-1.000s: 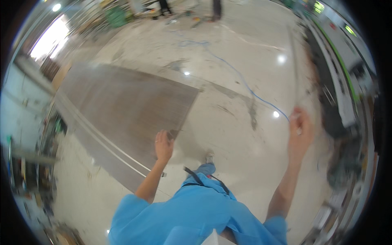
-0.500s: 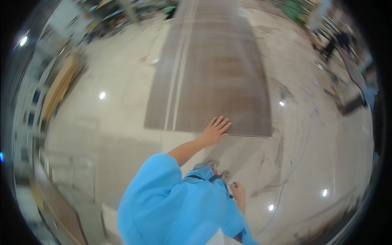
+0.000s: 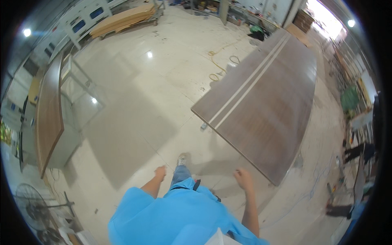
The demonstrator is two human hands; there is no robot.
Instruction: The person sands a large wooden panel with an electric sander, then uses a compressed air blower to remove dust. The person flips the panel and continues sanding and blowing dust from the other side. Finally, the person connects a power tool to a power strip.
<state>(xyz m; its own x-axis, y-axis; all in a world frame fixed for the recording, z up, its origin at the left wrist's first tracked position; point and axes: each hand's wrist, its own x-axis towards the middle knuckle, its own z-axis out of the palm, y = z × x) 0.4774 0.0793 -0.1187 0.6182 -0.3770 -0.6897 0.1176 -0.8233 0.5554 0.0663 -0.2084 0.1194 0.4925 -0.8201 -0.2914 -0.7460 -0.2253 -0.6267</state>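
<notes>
Brown panel, long and flat with two pale strips running lengthwise, fills much of the right half of the frame, from the upper right down to a near corner right of lower centre. The right hand, low and right of centre, has its fingers loosely curled in a narrow grip; it is near the panel's near edge but apart from it. Farther left, the left hand is closed into a loose fist above the pale floor, well apart from the panel. Whether anything small sits inside either curl, I cannot tell. A second brown board stands at the left, above a fan in the lower left, and stacked boards lie at the upper left.
</notes>
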